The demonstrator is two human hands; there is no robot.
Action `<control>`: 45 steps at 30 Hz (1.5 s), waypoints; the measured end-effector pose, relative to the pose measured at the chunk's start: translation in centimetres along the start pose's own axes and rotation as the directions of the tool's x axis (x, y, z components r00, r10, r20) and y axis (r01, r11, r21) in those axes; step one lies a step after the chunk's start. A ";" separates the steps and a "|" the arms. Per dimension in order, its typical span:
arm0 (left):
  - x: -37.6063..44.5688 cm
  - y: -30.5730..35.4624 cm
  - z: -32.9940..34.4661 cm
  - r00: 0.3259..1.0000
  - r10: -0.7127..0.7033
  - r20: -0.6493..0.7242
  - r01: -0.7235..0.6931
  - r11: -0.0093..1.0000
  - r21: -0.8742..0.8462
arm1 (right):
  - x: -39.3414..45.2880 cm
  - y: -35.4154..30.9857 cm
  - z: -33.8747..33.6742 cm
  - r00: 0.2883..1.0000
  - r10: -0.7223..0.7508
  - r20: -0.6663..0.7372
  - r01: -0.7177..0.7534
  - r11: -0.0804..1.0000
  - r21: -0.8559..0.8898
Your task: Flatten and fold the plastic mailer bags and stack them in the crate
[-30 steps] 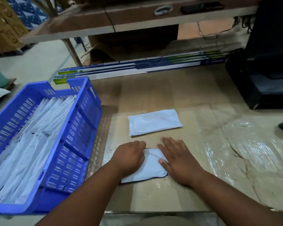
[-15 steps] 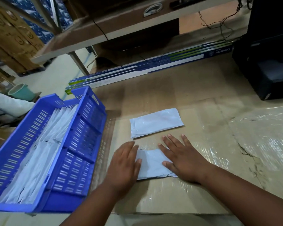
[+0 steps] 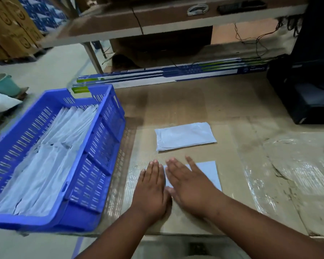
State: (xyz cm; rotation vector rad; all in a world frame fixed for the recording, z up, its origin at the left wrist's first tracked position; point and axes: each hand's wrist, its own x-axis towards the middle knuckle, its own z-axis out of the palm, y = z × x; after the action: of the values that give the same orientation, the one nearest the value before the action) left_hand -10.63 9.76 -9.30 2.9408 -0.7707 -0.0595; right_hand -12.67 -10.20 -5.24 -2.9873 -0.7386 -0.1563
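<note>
A small folded white mailer bag [image 3: 209,174] lies on the cardboard-covered table near its front edge. My right hand [image 3: 190,186] lies flat on the bag's left part, fingers straight. Beside it, my left hand [image 3: 151,189] rests flat on the table at the bag's left edge, fingers straight and together. A second folded mailer bag [image 3: 185,136] lies just beyond them, untouched. To the left stands the blue plastic crate [image 3: 103,146], holding several white mailer bags [image 3: 51,161] laid lengthwise.
Long blue-and-white boxes [image 3: 166,75] lie along the table's far edge. A black machine [image 3: 307,94] stands at the right. Crinkled clear tape [image 3: 295,165] covers the cardboard on the right. A shelf [image 3: 157,21] runs overhead at the back.
Both hands went from gripping and folding the near bag to lying flat with straight fingers. The bag now shows mostly to the right of my right hand.
</note>
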 end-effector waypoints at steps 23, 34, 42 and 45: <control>0.6 3.9 -0.2 0.999 0.046 0.003 -0.046 0.993 -0.106 | -1.6 0.3 0.0 0.938 0.303 0.171 -0.322 0.570 0.756; 1.6 4.5 -0.7 0.987 0.021 0.157 -0.029 0.998 0.055 | -4.1 2.5 3.0 0.965 0.216 0.149 -0.229 0.970 0.081; 3.0 7.1 -1.1 0.994 0.099 0.043 -0.091 0.982 -0.164 | -4.3 3.6 1.2 0.913 0.367 0.176 -0.356 0.511 0.782; 2.9 7.2 -0.3 0.993 0.112 0.043 -0.108 0.990 -0.094 | -4.6 3.4 0.1 0.832 0.494 0.253 -0.371 0.156 0.915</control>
State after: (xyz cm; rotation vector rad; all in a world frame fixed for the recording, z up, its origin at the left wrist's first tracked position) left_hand -11.59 2.15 -8.26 2.8148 -0.9103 -0.1531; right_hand -15.07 -15.33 -5.94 -1.8040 0.1538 0.1356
